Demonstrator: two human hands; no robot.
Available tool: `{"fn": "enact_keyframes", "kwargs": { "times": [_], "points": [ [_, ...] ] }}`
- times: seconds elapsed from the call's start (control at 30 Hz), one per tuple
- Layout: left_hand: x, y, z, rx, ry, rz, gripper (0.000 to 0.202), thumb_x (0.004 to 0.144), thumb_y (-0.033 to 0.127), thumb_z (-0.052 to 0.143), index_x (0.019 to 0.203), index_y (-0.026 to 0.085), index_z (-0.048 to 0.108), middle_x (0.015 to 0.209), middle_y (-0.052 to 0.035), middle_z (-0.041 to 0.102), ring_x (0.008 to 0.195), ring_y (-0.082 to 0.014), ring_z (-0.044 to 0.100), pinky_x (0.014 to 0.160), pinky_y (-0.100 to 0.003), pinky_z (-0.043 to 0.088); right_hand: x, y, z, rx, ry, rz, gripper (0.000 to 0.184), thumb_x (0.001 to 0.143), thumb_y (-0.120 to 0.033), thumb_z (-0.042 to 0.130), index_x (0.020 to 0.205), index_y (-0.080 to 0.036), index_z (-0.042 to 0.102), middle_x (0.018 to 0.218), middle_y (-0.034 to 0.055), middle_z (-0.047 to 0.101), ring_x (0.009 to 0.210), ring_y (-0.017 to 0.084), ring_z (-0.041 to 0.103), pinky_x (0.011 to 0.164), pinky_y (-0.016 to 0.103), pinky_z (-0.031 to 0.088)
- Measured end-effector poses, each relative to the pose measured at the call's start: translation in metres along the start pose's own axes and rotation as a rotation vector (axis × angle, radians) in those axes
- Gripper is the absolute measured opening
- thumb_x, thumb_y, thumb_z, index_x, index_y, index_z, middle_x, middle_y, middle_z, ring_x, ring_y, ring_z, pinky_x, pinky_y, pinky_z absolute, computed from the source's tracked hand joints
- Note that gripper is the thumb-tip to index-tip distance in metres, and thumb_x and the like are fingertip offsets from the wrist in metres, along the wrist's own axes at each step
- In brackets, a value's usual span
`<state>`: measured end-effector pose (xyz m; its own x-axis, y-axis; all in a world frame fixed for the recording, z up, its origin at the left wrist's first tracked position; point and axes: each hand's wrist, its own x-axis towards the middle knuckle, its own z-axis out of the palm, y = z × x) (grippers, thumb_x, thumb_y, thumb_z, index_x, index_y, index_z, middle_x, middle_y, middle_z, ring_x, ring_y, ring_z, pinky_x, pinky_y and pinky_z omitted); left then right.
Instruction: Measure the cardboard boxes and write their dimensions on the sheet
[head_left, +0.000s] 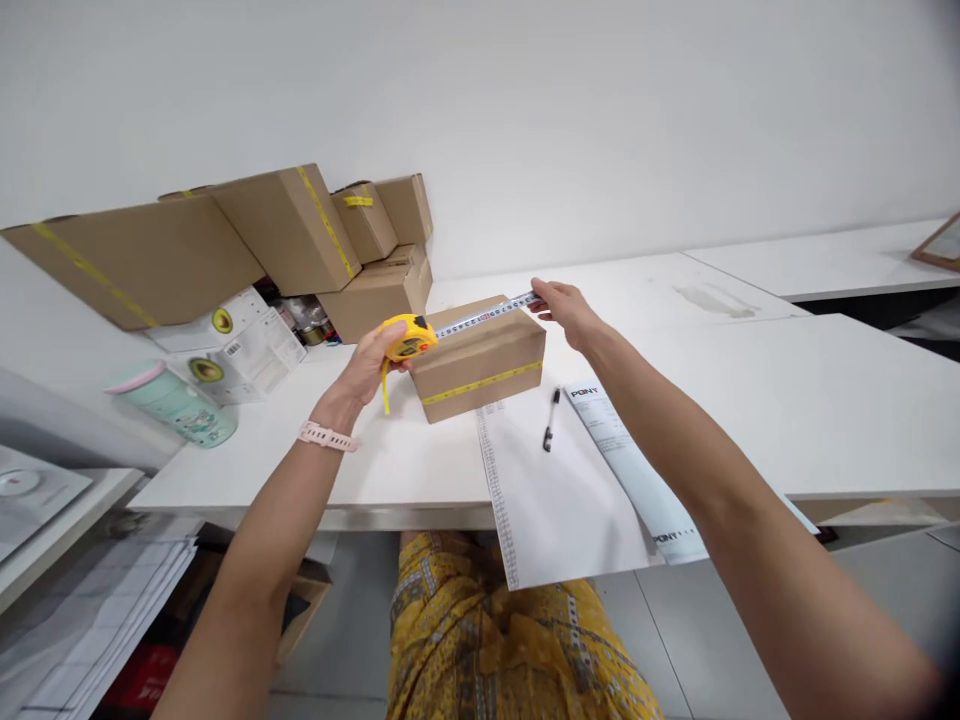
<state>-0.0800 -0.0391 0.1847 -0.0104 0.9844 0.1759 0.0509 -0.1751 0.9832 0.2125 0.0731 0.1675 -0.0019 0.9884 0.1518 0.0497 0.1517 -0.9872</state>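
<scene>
My left hand (373, 358) grips the yellow case of a tape measure (412, 338), whose yellow strap hangs down. The pulled-out metal blade stretches across the top of a cardboard box (484, 375) with a yellow tape strip along its front. At the blade's far end, my right hand (562, 308) pinches the tip near the box's right top edge. Whether the blade touches the box top, I cannot tell. In front of the box lies a spiral notebook (555, 500) with a black pen (552, 420) on its page.
Several cardboard boxes (285, 230) are stacked at the back left against the wall. A mint tumbler (180, 405) leans at the left beside avocado-printed cartons (247, 350). A printed PONY sheet (622, 450) overlaps the notebook's right side. The white table's front edge (420, 517) is close to my lap.
</scene>
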Motion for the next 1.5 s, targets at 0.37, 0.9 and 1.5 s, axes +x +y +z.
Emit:
{"fn": "enact_keyframes", "kwargs": {
  "times": [0.37,0.9,1.5],
  "points": [
    [0.041,-0.036,-0.057,-0.157,0.160,-0.194,0.043,0.074,0.043,0.078,0.104,0.014,0.069,0.100,-0.0100,0.076,0.091,-0.0233,0.073,0.076,-0.037,0.065,0.067,0.054,0.024,-0.132,0.079,0.170,0.024,0.082,-0.040,0.064,0.071,-0.021,0.053,0.066,0.0009,0.056,0.060,0.014,0.049,0.057,0.029,0.038],
    [0.053,-0.044,-0.069,-0.185,0.128,-0.236,0.039,0.075,0.038,0.076,0.105,0.014,0.069,0.101,-0.0120,0.077,0.093,-0.0263,0.075,0.075,-0.039,0.066,0.069,0.065,0.016,0.036,-0.034,0.351,0.030,0.076,-0.034,0.079,0.077,-0.021,0.053,0.081,0.0040,0.065,0.069,0.015,0.058,0.055,0.027,0.044],
    [0.031,-0.040,-0.076,-0.234,0.131,-0.267,0.033,0.075,0.034,0.076,0.101,0.013,0.072,0.103,-0.0118,0.077,0.094,-0.0286,0.075,0.081,-0.046,0.066,0.051,0.076,0.014,0.239,-0.080,0.205,0.040,0.057,-0.038,0.089,0.069,-0.021,0.055,0.072,-0.0026,0.058,0.064,0.011,0.052,0.057,0.026,0.043]
  ]
}}
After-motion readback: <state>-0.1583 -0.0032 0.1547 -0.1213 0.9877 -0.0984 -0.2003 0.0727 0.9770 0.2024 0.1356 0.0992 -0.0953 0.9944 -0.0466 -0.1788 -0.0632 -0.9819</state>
